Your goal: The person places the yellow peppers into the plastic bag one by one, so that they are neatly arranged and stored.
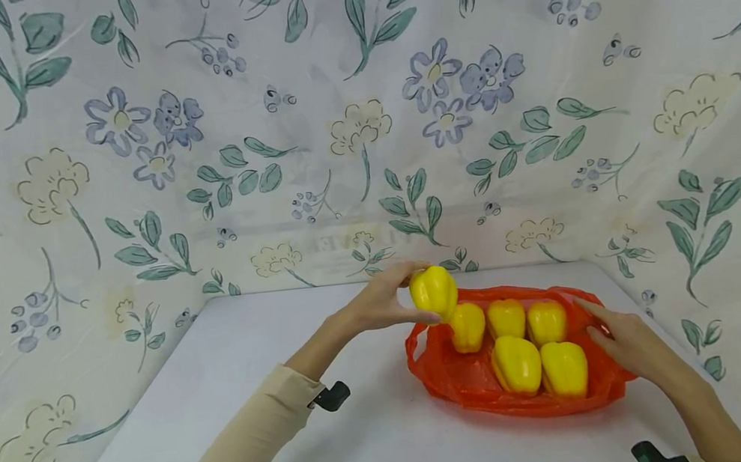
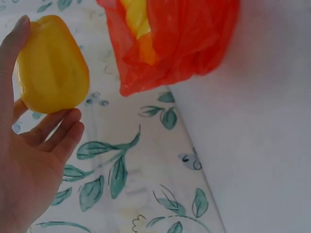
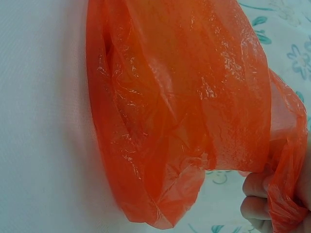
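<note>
My left hand (image 1: 385, 301) grips a yellow bell pepper (image 1: 434, 293) between thumb and fingers, raised at the left end of a red plastic bag (image 1: 473, 399). In the left wrist view the same pepper (image 2: 53, 65) is held with the fingertips under its end. Several more yellow bell peppers (image 1: 516, 365) sit in the opened bag. My right hand (image 1: 629, 339) holds the bag's right edge; in the right wrist view its curled fingers (image 3: 255, 194) clasp the gathered red plastic (image 3: 286, 204).
The bag lies on a white table (image 1: 239, 395), right of the middle. Behind the table hangs a floral-printed cloth (image 1: 304, 117). Dark wrist devices (image 1: 332, 396) are worn on both forearms, the left one under a beige sleeve (image 1: 250, 439).
</note>
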`<state>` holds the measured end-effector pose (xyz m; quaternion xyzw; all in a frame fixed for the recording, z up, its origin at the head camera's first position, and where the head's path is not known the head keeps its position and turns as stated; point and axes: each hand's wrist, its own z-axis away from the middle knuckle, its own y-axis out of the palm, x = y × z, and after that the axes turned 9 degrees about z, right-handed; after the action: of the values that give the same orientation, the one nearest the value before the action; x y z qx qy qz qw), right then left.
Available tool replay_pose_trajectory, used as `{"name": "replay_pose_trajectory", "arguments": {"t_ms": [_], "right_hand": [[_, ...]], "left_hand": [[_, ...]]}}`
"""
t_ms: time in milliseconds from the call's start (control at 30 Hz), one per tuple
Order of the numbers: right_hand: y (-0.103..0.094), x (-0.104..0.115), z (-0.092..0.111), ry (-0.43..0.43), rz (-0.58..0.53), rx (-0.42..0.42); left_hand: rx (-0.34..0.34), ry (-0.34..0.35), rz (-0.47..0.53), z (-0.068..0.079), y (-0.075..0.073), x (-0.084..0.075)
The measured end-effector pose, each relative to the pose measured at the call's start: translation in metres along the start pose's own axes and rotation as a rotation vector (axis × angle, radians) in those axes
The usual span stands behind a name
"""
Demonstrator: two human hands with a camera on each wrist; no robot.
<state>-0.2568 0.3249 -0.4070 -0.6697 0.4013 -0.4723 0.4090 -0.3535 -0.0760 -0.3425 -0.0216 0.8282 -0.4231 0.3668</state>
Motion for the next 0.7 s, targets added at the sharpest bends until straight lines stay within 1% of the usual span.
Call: {"name": "replay_pose_trajectory", "arguments": {"t_ms": [100,200,267,333,433,533,633,700], "right_hand": [[0.0,0.0,0.001,-0.008,0.002,-0.012],[0.001,0.0,0.001,-0.012,0.005,-0.021],[0.002,0.0,0.001,-0.015,0.004,-0.021],[0.002,0.0,0.001,-0.01,0.002,-0.015],[0.002,0.0,0.001,0.0,-0.004,-0.006],[0.002,-0.001,0.001,-0.002,0.001,-0.013],[0.002,-0.002,0.0,-0.012,0.006,-0.026],[0.001,-0.003,0.0,-0.012,0.002,-0.024]], "left_hand": [[0.042,0.024,-0.017,-0.005,0.008,-0.008],[0.093,0.03,-0.011,-0.01,0.015,-0.014],[0.128,0.012,-0.012,-0.012,0.02,-0.018],[0.167,-0.019,-0.018,-0.012,0.024,-0.022],[0.22,-0.08,-0.062,-0.012,0.032,-0.026],[0.261,-0.121,-0.095,-0.011,0.038,-0.03],[0.294,-0.139,-0.109,-0.011,0.043,-0.032],[0.32,-0.144,-0.099,-0.01,0.046,-0.034]]}}
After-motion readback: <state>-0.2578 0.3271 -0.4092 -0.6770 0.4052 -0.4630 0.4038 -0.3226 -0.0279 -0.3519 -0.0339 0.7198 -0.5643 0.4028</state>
